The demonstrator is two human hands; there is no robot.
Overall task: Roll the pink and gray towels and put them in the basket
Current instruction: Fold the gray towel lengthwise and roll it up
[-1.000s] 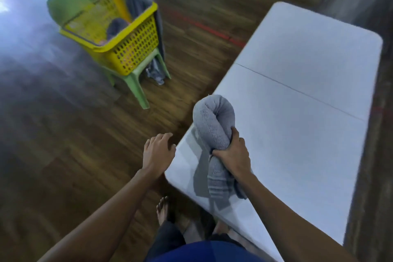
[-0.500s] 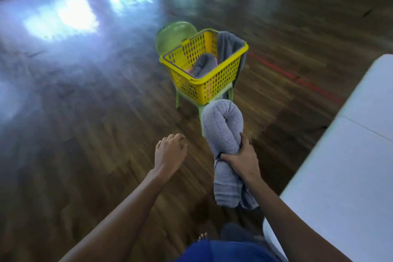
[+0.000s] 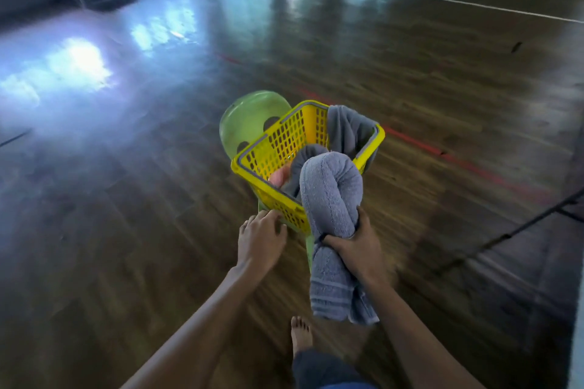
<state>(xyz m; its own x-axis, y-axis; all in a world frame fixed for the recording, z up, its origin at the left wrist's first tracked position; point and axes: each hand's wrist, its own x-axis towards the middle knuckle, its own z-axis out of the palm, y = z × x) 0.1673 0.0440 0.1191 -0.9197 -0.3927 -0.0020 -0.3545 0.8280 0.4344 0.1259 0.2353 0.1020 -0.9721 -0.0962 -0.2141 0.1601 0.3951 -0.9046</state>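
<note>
Rolled gray towel [image 3: 330, 193] poised at yellow basket [image 3: 278, 139]
Right hand [image 3: 354, 246] clasps the roll beside the basket's near wall; left hand [image 3: 259, 238] hangs relaxed, empty. A pink towel [image 3: 279, 175] already lies inside.

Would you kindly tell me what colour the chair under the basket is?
Light green; the chair shows best in the head view.

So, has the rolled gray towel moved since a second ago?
Yes. The rolled gray towel, gripped by the right hand, has moved toward the yellow basket: earlier well short of it, now its rolled end overlaps the basket's near rim.
</note>
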